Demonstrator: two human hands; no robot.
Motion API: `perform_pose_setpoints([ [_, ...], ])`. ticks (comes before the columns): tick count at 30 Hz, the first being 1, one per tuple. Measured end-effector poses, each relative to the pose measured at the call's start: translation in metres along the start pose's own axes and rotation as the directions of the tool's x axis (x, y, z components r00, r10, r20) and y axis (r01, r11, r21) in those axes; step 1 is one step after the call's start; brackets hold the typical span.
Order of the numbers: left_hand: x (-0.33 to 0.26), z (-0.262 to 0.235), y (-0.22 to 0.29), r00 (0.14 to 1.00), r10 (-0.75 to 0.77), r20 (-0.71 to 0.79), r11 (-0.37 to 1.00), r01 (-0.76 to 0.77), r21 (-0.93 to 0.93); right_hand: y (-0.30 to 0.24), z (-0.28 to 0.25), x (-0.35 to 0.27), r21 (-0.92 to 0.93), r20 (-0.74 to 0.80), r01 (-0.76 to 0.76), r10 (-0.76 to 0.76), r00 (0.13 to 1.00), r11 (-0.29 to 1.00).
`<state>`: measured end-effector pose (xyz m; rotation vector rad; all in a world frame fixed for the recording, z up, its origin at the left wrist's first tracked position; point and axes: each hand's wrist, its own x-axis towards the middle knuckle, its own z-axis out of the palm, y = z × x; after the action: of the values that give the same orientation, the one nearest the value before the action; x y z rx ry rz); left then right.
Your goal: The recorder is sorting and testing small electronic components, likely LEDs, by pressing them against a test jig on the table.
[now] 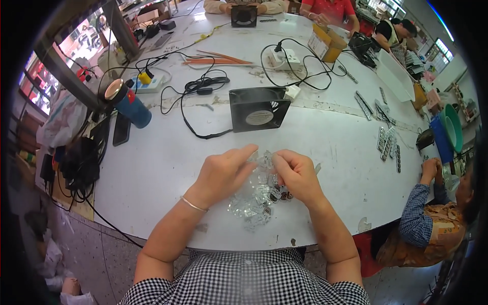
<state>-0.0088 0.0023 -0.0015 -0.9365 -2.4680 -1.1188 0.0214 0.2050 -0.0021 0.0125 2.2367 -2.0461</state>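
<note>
Over the near middle of the white table, my left hand (223, 173) and my right hand (299, 178) face each other with fingers pinched. Between the fingertips is a clear plastic piece (265, 160), which both hands seem to hold; its exact shape is too small to tell. Just below lies a loose pile of small clear pieces (246, 203), spread on the tabletop between my wrists. Several small dark, brownish round parts (278, 194) lie at the pile's right side, partly hidden by my right hand.
A black box fan (259, 112) stands beyond my hands, its cable running left. A blue tumbler (129, 105) and a phone (121, 129) are at the left. Metallic strips (387, 144) lie at right, near a seated co-worker (427, 218). Power strips (287, 60) and cords cross the far table.
</note>
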Motion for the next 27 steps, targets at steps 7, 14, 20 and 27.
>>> perform_pose_setpoints([
  [7,-0.001,0.003,0.002,0.998,0.056,-0.006,0.998,-0.056,0.004,-0.002,-0.002,-0.003,0.016,0.035,-0.041,0.040,0.999,0.999],
  [14,0.000,0.003,0.001,0.992,0.125,0.018,0.992,-0.125,0.019,0.008,0.000,-0.001,-0.075,0.035,0.054,-0.051,0.998,0.996],
  [20,0.000,0.001,-0.003,0.986,0.166,0.030,0.982,-0.168,0.083,0.009,0.003,-0.001,-0.160,0.051,0.117,-0.110,0.993,0.980],
  [27,0.005,-0.002,-0.005,0.971,0.237,0.035,0.967,-0.239,0.085,0.011,0.003,-0.001,-0.215,0.045,0.211,-0.206,0.977,0.953],
])
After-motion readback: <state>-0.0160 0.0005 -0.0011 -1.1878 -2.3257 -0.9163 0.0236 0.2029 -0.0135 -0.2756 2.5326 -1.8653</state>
